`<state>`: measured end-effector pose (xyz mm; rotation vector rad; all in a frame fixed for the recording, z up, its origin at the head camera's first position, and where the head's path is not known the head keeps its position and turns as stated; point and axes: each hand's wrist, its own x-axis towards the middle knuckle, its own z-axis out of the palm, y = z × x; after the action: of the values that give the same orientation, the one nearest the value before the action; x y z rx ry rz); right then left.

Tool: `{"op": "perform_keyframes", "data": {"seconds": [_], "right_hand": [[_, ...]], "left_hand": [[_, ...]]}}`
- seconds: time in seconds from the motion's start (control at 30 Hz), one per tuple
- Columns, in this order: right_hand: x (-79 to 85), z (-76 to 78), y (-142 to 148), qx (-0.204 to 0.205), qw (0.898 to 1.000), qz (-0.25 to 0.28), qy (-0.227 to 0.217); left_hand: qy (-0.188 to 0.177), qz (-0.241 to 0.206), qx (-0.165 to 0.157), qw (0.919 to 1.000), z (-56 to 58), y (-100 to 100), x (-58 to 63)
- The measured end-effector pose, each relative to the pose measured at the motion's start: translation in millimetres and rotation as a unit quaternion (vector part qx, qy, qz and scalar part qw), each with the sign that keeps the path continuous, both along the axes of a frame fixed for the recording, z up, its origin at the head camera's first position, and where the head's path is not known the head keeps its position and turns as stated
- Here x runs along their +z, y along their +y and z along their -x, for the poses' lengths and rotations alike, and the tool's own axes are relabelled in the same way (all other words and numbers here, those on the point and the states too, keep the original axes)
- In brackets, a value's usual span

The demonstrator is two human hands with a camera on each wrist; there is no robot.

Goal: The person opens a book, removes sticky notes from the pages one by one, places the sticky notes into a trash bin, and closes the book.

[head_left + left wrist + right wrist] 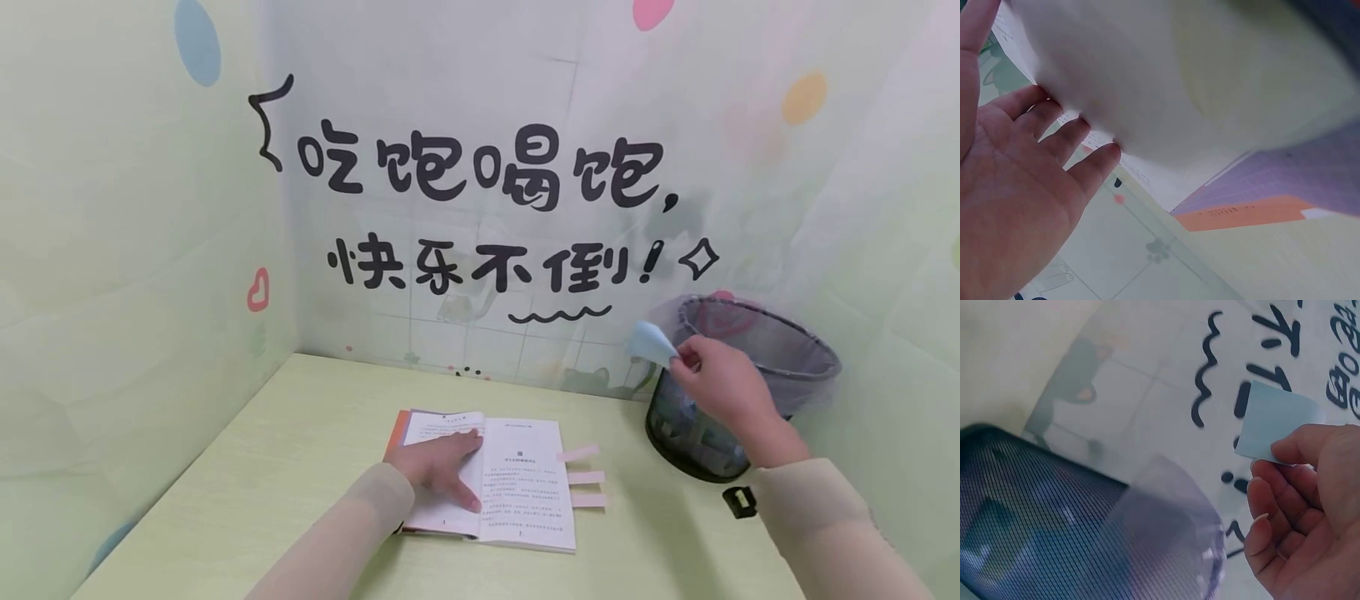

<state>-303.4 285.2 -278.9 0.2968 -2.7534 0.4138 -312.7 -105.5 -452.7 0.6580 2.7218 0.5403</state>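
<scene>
The paper slip was pale blue. Pink tabs lined the book's right edge, orange and purple its left. Near the yellow-green bench's far edge, the bin was black mesh.

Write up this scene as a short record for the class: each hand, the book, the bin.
Left hand: rests on the open book
Right hand: pinches a blue paper by its edge
Book: open on the table; three pink tabs stick out at the right
Bin: dark mesh, lined, right of the book
Paper: outside the bin
</scene>
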Motion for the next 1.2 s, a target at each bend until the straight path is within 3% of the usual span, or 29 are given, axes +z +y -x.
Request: {"op": "perform_keyframes", "data": {"seconds": [0.23,0.47,0.6,1.0,1.2], "right_hand": [[26.8,2.1,31.0,-0.048,0.998,-0.002,0.044],[27.7,2.1,56.1,-0.118,0.99,0.031,0.07],[25.0,-1.5,68.2,-0.155,0.985,0.053,0.057],[28.2,-20.3,71.8,-0.242,0.97,0.024,-0.008],[24.9,-33.0,62.9,-0.241,0.97,0.019,0.009]], "left_hand": [[-0.006,-0.001,0.002,1.0,0.2,0.7,1.1],[-0.008,-0.006,-0.002,0.9999,-2.4,-2.1,0.5],[-0.007,-0.002,-0.003,1.0,-3.3,-1.9,1.1],[-0.01,0.005,-0.014,0.9998,-9.5,-10.2,3.5],[-0.012,0.003,-0.024,0.9996,-15.2,-16.5,4.5]]}}
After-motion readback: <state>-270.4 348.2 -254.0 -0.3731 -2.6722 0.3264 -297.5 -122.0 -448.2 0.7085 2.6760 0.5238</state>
